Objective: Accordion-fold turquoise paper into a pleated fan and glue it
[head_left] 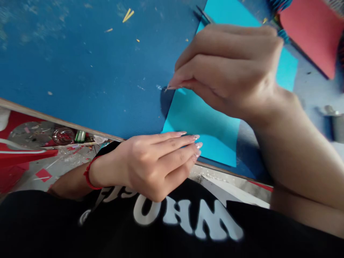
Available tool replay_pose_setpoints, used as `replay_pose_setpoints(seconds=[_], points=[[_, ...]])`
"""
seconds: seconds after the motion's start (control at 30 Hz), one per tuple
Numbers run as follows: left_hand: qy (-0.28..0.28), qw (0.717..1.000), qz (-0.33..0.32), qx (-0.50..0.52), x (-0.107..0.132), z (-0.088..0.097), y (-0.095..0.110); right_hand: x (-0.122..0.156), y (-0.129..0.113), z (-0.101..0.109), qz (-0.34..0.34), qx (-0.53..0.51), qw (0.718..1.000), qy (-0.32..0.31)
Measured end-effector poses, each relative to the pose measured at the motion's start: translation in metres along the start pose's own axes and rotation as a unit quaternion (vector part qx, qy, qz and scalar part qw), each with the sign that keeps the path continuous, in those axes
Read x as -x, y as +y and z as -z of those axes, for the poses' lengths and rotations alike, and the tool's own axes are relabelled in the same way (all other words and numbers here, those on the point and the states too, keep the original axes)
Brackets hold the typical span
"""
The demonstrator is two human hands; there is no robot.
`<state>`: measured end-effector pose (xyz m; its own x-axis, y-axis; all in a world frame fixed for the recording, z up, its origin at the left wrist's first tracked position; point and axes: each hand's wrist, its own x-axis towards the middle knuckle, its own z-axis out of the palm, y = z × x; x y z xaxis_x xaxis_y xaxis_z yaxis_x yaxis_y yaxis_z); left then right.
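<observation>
A cyan paper sheet (204,122) lies on the blue table top (80,64), reaching its near edge. My left hand (150,161), with a red string at the wrist, rests its straight fingers flat on the sheet's near corner. My right hand (231,68) hovers over the middle of the sheet, fingers curled in a pinch with the fingertips down on the paper's left edge. A thin dark tool (204,15) sticks out behind the knuckles; its working end is hidden by the hand.
A red sheet (309,32) and a blue fringed piece (279,5) lie at the far right. A metal cylinder (334,122) stands at the right. Yellow scraps (128,15) dot the table. Below its wooden edge (67,122), the floor holds a glass jar (63,135) and red offcuts.
</observation>
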<state>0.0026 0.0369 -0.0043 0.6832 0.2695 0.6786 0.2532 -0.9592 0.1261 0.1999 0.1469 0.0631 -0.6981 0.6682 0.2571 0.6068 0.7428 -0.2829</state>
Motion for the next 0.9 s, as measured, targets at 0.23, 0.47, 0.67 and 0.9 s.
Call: replay_pose_setpoints(seconds=[0.23,0.47,0.67,0.9], points=[[0.008,1.000,0.005,-0.001,-0.0014,-0.0008,0.0004,-0.0026,-0.0057,0.0000,-0.091,-0.022,0.996,-0.014],[0.002,1.000,0.007,0.028,0.0001,-0.0002,0.0007,-0.0026,-0.0063,0.0021,-0.041,0.016,0.999,0.001],[0.008,1.000,0.016,0.025,-0.0011,-0.0006,0.0005,-0.0058,-0.0071,0.0025,-0.039,0.028,0.999,0.015],[-0.002,0.999,0.022,0.040,-0.0012,0.0022,0.0016,-0.0017,-0.0047,0.0057,-0.026,0.032,0.996,0.073]])
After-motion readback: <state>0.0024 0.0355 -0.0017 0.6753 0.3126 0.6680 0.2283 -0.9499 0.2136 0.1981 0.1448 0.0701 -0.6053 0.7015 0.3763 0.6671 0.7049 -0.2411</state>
